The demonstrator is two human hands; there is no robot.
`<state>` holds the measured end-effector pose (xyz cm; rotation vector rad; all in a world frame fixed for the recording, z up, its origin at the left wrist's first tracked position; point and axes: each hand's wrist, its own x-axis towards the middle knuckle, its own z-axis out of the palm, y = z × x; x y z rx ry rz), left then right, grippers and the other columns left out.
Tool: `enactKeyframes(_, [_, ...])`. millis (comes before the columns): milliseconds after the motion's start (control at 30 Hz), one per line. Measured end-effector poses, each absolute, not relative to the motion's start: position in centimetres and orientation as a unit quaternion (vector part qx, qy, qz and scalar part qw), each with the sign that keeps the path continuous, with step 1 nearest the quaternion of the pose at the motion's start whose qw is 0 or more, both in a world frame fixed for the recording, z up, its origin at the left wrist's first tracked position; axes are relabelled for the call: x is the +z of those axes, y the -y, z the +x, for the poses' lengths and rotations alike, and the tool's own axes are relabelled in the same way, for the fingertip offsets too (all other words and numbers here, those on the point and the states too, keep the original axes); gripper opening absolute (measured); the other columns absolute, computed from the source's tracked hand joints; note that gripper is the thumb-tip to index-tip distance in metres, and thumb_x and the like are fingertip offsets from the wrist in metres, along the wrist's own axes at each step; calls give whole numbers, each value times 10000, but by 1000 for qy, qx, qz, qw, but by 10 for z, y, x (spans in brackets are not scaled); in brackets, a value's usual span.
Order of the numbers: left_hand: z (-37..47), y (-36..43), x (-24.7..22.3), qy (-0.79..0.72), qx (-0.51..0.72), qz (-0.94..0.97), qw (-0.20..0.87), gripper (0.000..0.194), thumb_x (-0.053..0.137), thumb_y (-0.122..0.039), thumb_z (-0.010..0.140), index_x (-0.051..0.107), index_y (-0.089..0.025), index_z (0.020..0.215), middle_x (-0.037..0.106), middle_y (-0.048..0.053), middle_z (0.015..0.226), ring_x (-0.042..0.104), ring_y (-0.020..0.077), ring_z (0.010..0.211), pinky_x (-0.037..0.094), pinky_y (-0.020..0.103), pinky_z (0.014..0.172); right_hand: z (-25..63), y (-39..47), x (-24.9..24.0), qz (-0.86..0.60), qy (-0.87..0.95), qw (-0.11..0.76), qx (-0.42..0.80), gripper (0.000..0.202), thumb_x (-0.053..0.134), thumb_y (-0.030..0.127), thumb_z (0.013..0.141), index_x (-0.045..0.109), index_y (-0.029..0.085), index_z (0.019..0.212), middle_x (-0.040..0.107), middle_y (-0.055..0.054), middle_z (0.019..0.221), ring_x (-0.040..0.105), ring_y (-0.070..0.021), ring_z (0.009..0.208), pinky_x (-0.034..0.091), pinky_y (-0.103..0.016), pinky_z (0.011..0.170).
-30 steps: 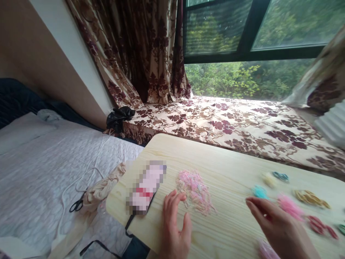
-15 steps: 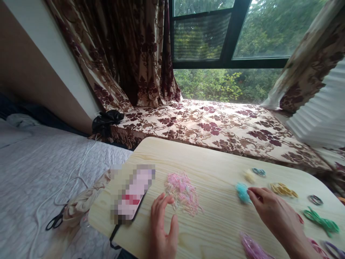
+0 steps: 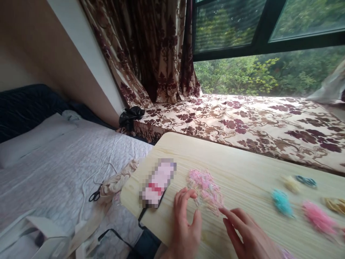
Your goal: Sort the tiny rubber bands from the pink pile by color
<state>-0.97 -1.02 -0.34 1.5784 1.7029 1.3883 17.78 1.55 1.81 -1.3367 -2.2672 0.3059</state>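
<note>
On the pale wooden table (image 3: 188, 147) lies a loose pile of pink and whitish strands (image 3: 206, 189). My left hand (image 3: 187, 216) rests at the pile's near left edge, fingers curved and apart, holding nothing. At the near right edge of the pile is my right hand (image 3: 242, 230), its fingertips touching the strands, thumb and index finger apart. Farther right sit a turquoise bundle (image 3: 282, 203), a brighter pink bundle (image 3: 319, 217), a cream bundle (image 3: 291, 183), a blue-grey loop (image 3: 306, 181) and a mustard bundle (image 3: 335, 205).
A blurred-out pink object (image 3: 159, 183) with a black strap lies on the table's left. Beyond the left edge are a bed (image 3: 81, 154) with white cables, black-handled scissors (image 3: 95, 195) and beige cloth (image 3: 118, 180). A flowered window seat (image 3: 237, 118) runs behind the table.
The view has turned left. My right hand has moved from the turquoise bundle leftward to the pink pile. The brighter pink bundle now shows. My left hand stays beside the pile.
</note>
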Motion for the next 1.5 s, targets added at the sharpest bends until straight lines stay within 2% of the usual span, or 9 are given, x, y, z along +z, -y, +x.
enactKeyframes(100, [-17,9,2,-609,494,585,208,380,467,-75,873,531,-215,1220,634,98,1163,556,240,1211,485,484,1046,175,-21,14,-479,842,230,92,312,434,375,984,654,285,1185,679,-23,861,682,-142,727,538,-228,622])
enactKeyframes(200, [-24,8,3,-587,462,648,150,381,489,-51,852,562,-233,1178,630,83,1165,509,261,1259,433,542,1085,170,-27,16,-469,849,227,86,300,436,368,984,660,287,1166,671,-27,850,676,-148,732,533,-231,615])
enactKeyframes(300, [-28,7,0,-583,425,683,115,381,484,-11,823,584,-237,1114,642,65,1094,498,276,1257,372,619,1106,156,-30,17,-459,854,222,101,264,436,323,980,676,277,1080,670,-26,846,672,-149,747,527,-233,630])
enactKeyframes(400, [-30,5,-2,-592,412,682,123,372,493,-3,799,587,-222,1084,643,71,1070,517,283,1222,393,629,1085,142,-35,17,-460,856,211,101,238,442,246,955,678,260,918,660,-18,799,661,-155,712,515,-247,614])
enactKeyframes(500, [-30,5,-2,-597,416,672,141,404,499,-11,795,571,-219,1134,645,82,1107,517,287,1227,401,626,1086,136,-41,16,-470,853,212,83,244,435,215,936,664,244,856,649,-22,763,646,-173,668,498,-275,580])
enactKeyframes(633, [-32,6,-5,-599,437,655,142,452,487,-17,808,535,-213,1213,638,105,1184,503,291,1262,431,607,1074,134,-45,14,-462,855,225,69,220,446,244,946,666,250,933,661,-22,813,652,-165,711,499,-267,608])
enactKeyframes(933, [-33,10,-13,-595,458,646,138,491,477,-1,803,513,-213,1244,642,100,1176,500,279,1276,444,588,1075,118,-48,10,-464,852,238,37,187,541,260,886,600,252,709,613,-12,714,603,-183,625,435,-297,558])
enactKeyframes(1233, [-33,9,-10,-597,469,634,143,481,492,7,782,542,-204,1211,654,103,1153,521,279,1256,471,546,1059,119,-47,10,-444,860,248,40,281,457,253,936,573,250,680,598,-9,695,603,-167,628,447,-278,568])
enactKeyframes(1500, [-33,10,-10,-597,470,632,151,454,493,-18,823,519,-209,1233,642,97,1156,493,270,1275,452,549,1074,135,-49,10,-452,860,230,63,263,440,331,973,602,256,780,629,-7,766,632,-150,695,476,-262,616])
